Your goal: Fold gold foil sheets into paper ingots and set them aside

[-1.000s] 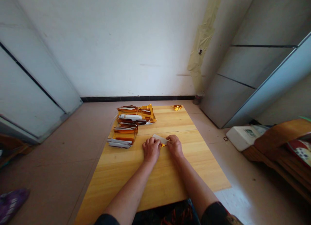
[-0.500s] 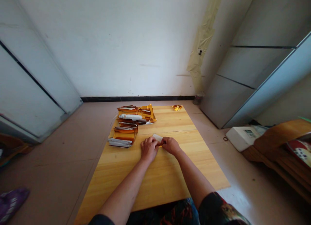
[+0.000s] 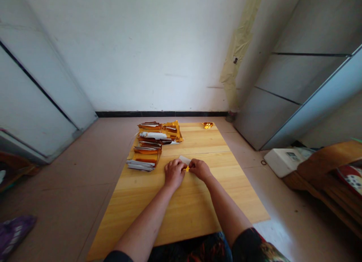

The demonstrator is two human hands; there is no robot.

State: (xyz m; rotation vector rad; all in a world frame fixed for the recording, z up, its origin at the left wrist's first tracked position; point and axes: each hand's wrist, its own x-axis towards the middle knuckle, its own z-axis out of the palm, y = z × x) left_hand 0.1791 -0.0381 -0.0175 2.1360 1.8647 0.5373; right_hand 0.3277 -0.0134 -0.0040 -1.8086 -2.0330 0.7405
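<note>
Around the middle of the wooden tabletop (image 3: 240, 194), a small pale-and-gold paper (image 3: 184, 159) is being pinched by the left hand (image 3: 174, 174) and right hand (image 3: 200, 169), fingers curled nearly closed on either side of it, though the exact fingertip contact is being hidden. Far left is being hogged by messy gold-and-white bundles (image 3: 147, 153), while the far right corner is being occupied by some crumpled gold foil (image 3: 207, 125).

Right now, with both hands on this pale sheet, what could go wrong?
The pale sheet might crease unevenly between the left hand and right hand. A sideways bump could scatter the nearby gold-and-white bundles. The crumpled gold scrap near the far edge of the table might slip off.
</note>
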